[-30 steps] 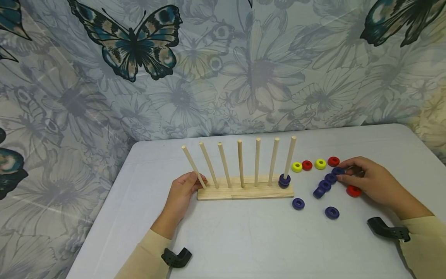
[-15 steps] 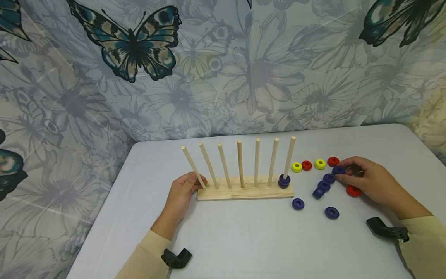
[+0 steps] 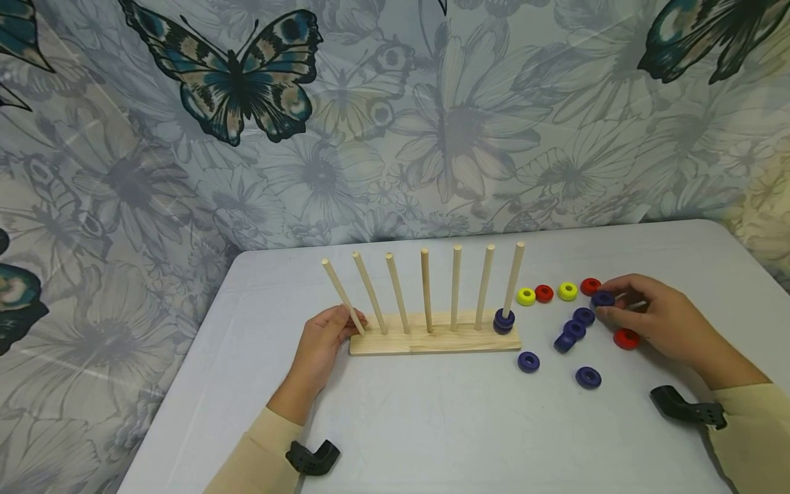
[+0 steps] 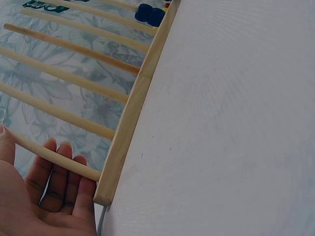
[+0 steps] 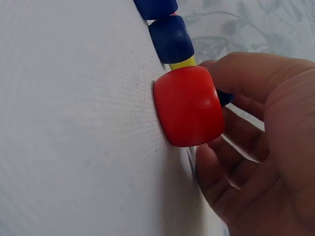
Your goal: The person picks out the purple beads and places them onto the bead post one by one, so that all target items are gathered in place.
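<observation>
A wooden peg stand (image 3: 432,341) with several upright pegs lies across the table. My left hand (image 3: 324,336) holds its left end, thumb and fingers around the leftmost peg (image 4: 59,160). Two blue rings (image 3: 503,321) sit stacked on the rightmost peg. To the right, my right hand (image 3: 660,319) pinches a blue ring (image 3: 603,299) between thumb and fingers at table level; the right wrist view mostly hides that ring behind a red ring (image 5: 189,105). Several other blue rings (image 3: 583,315) lie just left of that hand, one leaning on its edge.
Yellow rings (image 3: 567,291) and red rings (image 3: 544,293) form a row behind, right of the stand. Two loose blue rings (image 3: 588,377) lie nearer the front. A patterned cloth wall (image 3: 382,137) rises behind the white table (image 3: 432,425).
The blue ring in my right hand has shifted slightly right and back, leaving a gap to the other blue rings. My left hand and the stand look unmoved.
</observation>
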A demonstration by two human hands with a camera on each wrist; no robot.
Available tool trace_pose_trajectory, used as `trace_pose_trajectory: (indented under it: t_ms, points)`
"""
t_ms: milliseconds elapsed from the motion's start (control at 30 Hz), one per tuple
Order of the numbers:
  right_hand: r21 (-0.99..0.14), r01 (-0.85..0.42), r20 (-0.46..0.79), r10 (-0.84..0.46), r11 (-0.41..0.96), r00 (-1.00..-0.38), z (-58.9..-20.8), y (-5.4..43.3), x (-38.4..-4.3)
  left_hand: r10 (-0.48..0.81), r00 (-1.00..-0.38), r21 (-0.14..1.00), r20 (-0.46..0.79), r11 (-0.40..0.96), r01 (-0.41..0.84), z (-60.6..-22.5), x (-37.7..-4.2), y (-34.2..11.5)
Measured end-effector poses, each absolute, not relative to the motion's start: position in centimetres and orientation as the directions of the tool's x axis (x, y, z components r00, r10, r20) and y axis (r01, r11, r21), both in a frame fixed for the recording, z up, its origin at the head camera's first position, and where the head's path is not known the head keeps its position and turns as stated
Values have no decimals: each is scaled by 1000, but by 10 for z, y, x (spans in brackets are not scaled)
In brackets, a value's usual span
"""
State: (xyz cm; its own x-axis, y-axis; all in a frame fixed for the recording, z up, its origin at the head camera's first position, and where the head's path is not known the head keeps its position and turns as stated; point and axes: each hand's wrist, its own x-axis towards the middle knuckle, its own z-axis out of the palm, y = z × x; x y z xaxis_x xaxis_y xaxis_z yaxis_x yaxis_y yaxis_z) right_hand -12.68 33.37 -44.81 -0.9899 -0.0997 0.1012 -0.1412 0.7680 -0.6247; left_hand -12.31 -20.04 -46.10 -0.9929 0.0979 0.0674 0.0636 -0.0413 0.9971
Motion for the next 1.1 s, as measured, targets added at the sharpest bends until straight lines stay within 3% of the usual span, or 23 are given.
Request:
trace_pose_trajectory:
  t_ms: [1100]
  points:
    - [-604,-376,349,-191,702,-917,-419,311,-118,91,-994,997,66,-35,63,-460,-124,-199]
